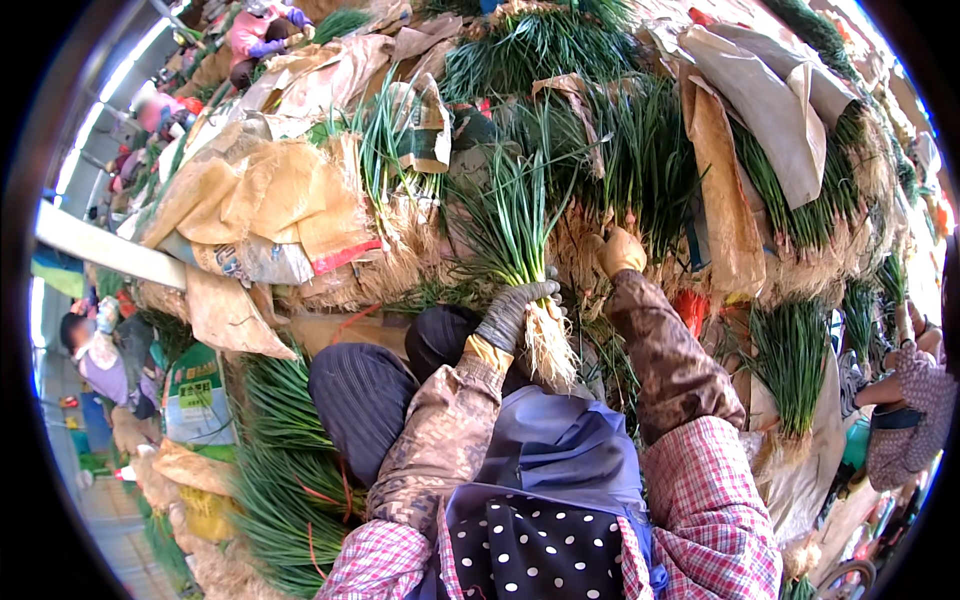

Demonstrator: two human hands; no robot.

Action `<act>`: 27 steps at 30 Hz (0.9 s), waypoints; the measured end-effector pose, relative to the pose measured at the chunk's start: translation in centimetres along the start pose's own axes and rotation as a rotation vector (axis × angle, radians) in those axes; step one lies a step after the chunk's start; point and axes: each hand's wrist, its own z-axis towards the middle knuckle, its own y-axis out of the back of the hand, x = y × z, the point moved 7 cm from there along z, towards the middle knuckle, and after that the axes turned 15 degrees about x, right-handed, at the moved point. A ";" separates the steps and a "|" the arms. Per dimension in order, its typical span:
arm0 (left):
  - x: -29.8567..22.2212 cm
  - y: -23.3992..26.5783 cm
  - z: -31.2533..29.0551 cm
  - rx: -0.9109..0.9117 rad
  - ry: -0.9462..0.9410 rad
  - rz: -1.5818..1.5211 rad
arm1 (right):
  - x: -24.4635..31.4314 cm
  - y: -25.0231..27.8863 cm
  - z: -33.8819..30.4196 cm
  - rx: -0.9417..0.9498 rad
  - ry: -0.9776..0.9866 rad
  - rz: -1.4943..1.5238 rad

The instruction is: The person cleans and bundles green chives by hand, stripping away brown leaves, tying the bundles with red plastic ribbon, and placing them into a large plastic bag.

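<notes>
A grey-and-yellow glove covers my left hand [518, 308], which is wrapped round a bunch of green onions [522, 225] just above the roots. The leaves fan out upward and the pale, stringy roots [549, 348] hang below the fist. My right hand [622, 252], in a tan glove, reaches to the root ends of the stacked green onions [640, 150] ahead. Its fingers are curled closed against the stems; whether a stem is between them is hidden.
Tan sacking [270, 195] and a brown strip of sacking [722, 180] drape over the heap. More tied green onions [285, 480] lie at my left, and another bunch [790, 365] stands at the right. Other people sit at the left [110, 360] and right [910, 410].
</notes>
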 end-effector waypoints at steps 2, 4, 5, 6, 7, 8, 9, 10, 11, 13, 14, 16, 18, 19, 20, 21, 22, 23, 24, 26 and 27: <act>0.1 0.1 0.4 0.088 -0.026 -0.057 | 0.1 -0.7 0.5 0.160 0.046 0.102; 0.0 2.3 0.3 0.045 -0.067 0.033 | 2.1 -0.7 -2.8 0.366 0.000 0.309; 0.4 2.5 0.8 0.077 -0.036 0.080 | 1.8 -1.0 -4.4 0.292 0.139 0.442; 0.2 3.2 0.3 0.086 -0.012 0.134 | 3.6 -0.6 -7.4 0.332 0.263 0.394; 0.3 2.4 0.2 0.073 0.028 0.107 | 4.1 -0.7 -9.8 0.318 0.461 0.461; 0.6 2.6 0.8 0.052 -0.053 0.062 | 4.4 -1.6 -11.8 0.322 0.718 0.568; 0.9 2.2 0.7 -0.011 -0.060 0.007 | 3.8 -2.6 -12.6 0.424 0.627 0.584; 1.0 1.8 0.3 -0.076 -0.067 -0.047 | 3.5 -3.5 -13.1 0.525 0.536 0.598; 1.1 2.1 0.4 -0.024 -0.061 -0.017 | 3.2 -3.8 -12.5 0.619 0.431 0.722; 0.5 2.4 0.0 0.079 -0.061 0.050 | 4.5 -2.8 -12.3 0.774 0.256 1.303; 0.5 2.7 -0.4 0.044 -0.027 0.060 | 5.3 -1.9 -11.6 0.737 0.172 1.414; 0.6 0.9 -0.4 0.003 0.054 0.073 | 5.3 -2.1 -9.4 0.698 0.095 1.551; 0.2 0.9 -0.5 -0.019 -0.002 0.097 | 6.1 -2.3 -8.6 0.629 0.115 1.514; -0.2 1.0 -0.6 -0.035 -0.033 0.110 | 7.0 -1.9 -9.0 0.608 0.146 1.471; -0.4 1.5 -0.6 -0.048 -0.043 0.076 | 7.5 -1.6 -9.2 0.585 0.176 1.428; -0.9 1.1 -0.7 -0.036 -0.093 0.084 | 8.1 -1.5 -9.6 0.602 0.198 1.635; -1.5 0.8 -0.9 -0.023 -0.142 0.093 | 7.9 -1.5 -9.6 0.592 0.116 1.635; -1.7 0.3 -1.3 0.044 -0.114 0.091 | 7.8 -1.5 -9.7 0.623 0.036 1.676; -2.2 -0.4 -1.7 0.060 -0.185 0.050 | 8.1 -1.2 -10.1 0.658 -0.044 1.715; -3.1 -1.6 -2.0 0.107 -0.321 -0.031 | 7.3 -4.6 -8.2 0.722 -0.045 1.889; -3.1 0.2 -2.3 0.173 -0.212 0.039 | 7.2 -5.8 -8.2 0.743 -0.109 1.737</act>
